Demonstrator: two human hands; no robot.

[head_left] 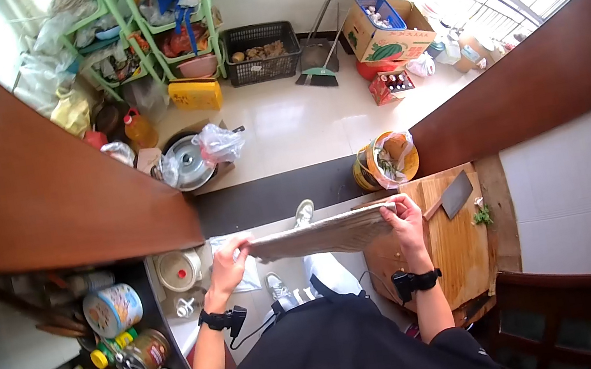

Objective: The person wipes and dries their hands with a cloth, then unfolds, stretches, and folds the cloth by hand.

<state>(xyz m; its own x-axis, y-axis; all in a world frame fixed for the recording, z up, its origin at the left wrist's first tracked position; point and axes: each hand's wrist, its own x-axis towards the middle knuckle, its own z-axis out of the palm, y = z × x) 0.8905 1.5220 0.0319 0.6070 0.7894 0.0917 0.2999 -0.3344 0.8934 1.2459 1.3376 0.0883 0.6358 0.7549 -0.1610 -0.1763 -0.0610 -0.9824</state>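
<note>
A greyish-beige cloth (321, 237) is stretched out between my two hands, in front of my body at about waist height. My left hand (228, 263) pinches its left corner, with the fingers closed. At the other end, my right hand (404, 214) grips the right corner between thumb and fingers. The cloth's upper edge runs nearly straight, and its lower part hangs in soft folds. Both wrists carry black straps with small devices. To the right of my right hand, a cleaver (457, 194) lies on a wooden cutting board (451, 260).
Beyond the board stands a yellow bucket (408, 158) lined with a bag. Bottles and jars (112, 310) crowd the left counter. Brown door panels (47, 165) flank the doorway. Farther off are a black crate (263, 68), a dustpan (320, 54), cardboard boxes (397, 44) and green shelves (176, 24).
</note>
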